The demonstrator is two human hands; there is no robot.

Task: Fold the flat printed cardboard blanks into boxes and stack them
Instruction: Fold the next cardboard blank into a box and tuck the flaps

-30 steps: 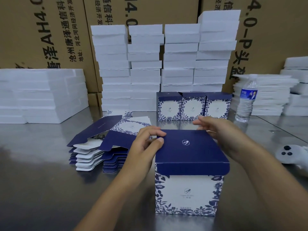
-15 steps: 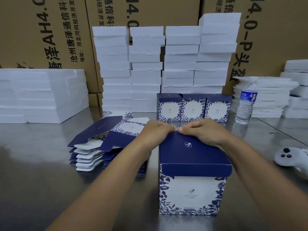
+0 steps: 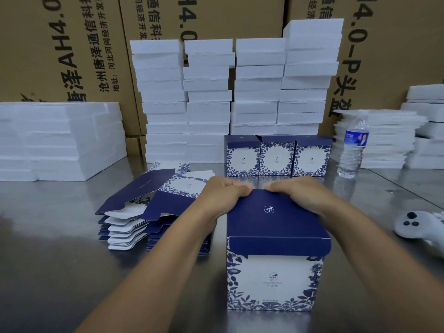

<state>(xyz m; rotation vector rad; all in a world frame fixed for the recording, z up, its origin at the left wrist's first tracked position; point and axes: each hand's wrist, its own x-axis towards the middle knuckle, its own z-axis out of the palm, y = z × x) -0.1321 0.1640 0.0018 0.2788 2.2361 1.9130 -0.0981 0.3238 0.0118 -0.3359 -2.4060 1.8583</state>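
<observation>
L hand (image 3: 222, 195) & R hand (image 3: 299, 194), fingers curled, pressed lid (image 3: 276, 222) rear edge, frame ctr. Advised: even downward pressure, box (image 3: 274, 282) square.

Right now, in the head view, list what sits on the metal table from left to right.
low foam stack → pile of flat blanks → printed box at the front → water bottle → white controller

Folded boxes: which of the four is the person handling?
The nearest box, standing alone in front: the left hand and right hand grip the far edge of its dark blue lid. The row of three behind it stands untouched.
</observation>
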